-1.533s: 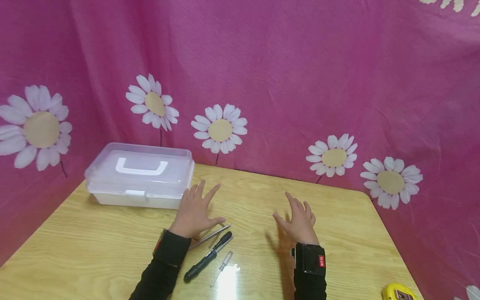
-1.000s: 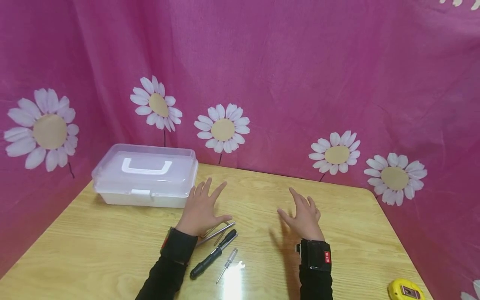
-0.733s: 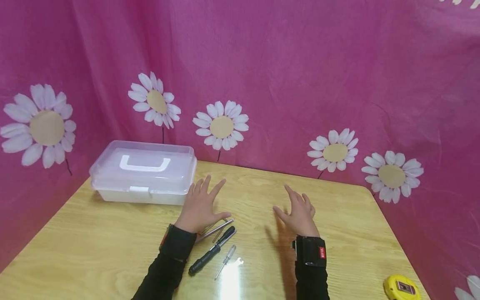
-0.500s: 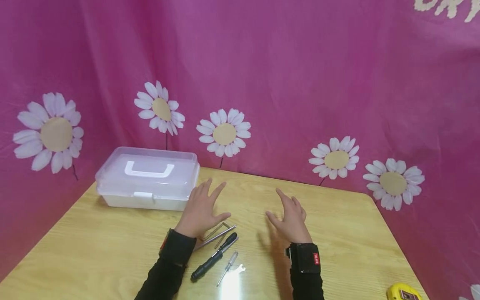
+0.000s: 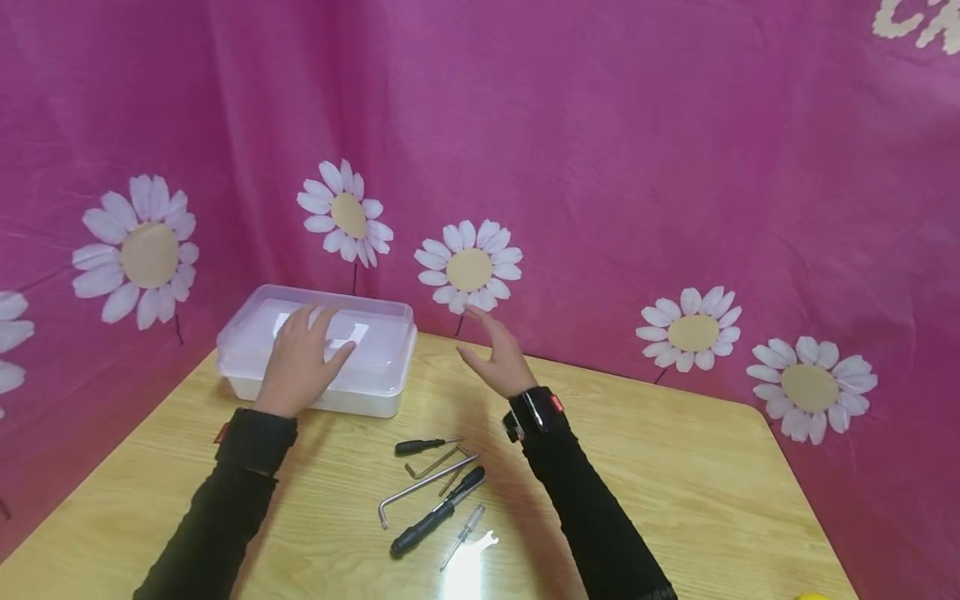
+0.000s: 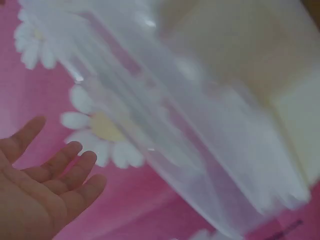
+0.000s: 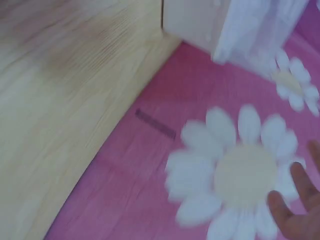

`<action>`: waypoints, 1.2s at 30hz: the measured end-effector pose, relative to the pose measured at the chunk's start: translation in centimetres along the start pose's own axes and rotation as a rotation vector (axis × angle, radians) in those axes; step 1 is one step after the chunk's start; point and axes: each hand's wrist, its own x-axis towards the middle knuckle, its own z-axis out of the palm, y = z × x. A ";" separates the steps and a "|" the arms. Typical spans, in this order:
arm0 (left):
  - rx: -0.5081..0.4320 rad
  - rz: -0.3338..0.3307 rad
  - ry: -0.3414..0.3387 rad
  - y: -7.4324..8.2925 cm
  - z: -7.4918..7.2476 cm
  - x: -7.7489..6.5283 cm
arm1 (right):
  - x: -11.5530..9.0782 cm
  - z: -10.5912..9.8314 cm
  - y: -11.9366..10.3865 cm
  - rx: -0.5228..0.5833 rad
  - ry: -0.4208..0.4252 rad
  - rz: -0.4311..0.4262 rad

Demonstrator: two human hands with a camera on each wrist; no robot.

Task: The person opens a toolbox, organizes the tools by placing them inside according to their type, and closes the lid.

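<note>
Clear-lidded toolbox (image 5: pixel 386 354), lid down, white handle (image 5: pixel 360 333) on top, sits back-left on the wood-grain surface (image 5: pixel 675 467). Left hand (image 5: pixel 300 358) over its front, fingers spread, holding nothing (left wrist view shows them apart from the box). Right hand (image 5: pixel 501 357) right of the box, thumb and fingers well apart, also holding nothing. Nearer the person: small black-handled screwdriver (image 5: pixel 417 447), bronze hex keys (image 5: pixel 435 462), silver L-shaped wrench (image 5: pixel 423 482), larger black-handled screwdriver (image 5: pixel 424 530), clear-handled screwdriver (image 5: pixel 470 522), small spanner (image 5: pixel 487 540). Pink daisy curtain (image 5: pixel 600 142) behind.
</note>
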 end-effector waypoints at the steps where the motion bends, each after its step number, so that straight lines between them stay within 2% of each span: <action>1: 0.008 -0.012 -0.014 -0.7 -0.2 0.0 | 1.2 0.6 -0.2 0.020 -0.013 -0.017; 4: 0.026 -0.057 -0.082 -2.3 -0.7 -0.1 | 4.6 2.5 -0.7 0.053 -0.074 -0.060; 7: 0.051 -0.085 -0.198 -3.5 -0.7 -0.2 | 7.3 4.7 -1.2 0.055 -0.179 -0.065; 10: 0.073 -0.084 -0.292 -4.2 -0.4 -0.7 | 9.2 6.6 -1.5 -0.025 -0.313 -0.045; 12: 0.085 -0.069 -0.312 -4.6 -0.1 -1.1 | 10.1 7.7 -1.5 -0.112 -0.394 -0.034; 16: 0.097 -0.047 -0.265 -4.7 0.5 -1.9 | 10.9 8.7 -1.3 -0.227 -0.515 -0.032; 21: 0.113 -0.035 -0.218 -4.7 1.0 -2.4 | 11.5 9.5 -0.2 -0.217 -0.565 -0.017; 24: 0.115 -0.029 -0.185 -4.5 1.0 -2.5 | 11.8 9.6 0.3 -0.201 -0.570 -0.042; 30: 0.128 -0.011 -0.093 -3.3 2.0 -1.8 | 12.4 8.2 1.0 -0.197 -0.570 -0.123; 33: 0.157 -0.007 -0.094 -2.2 3.0 -1.4 | 11.8 7.1 1.7 -0.179 -0.579 -0.119; 36: 0.174 -0.013 -0.134 -0.7 3.7 -0.8 | 11.2 5.5 2.5 -0.166 -0.587 -0.096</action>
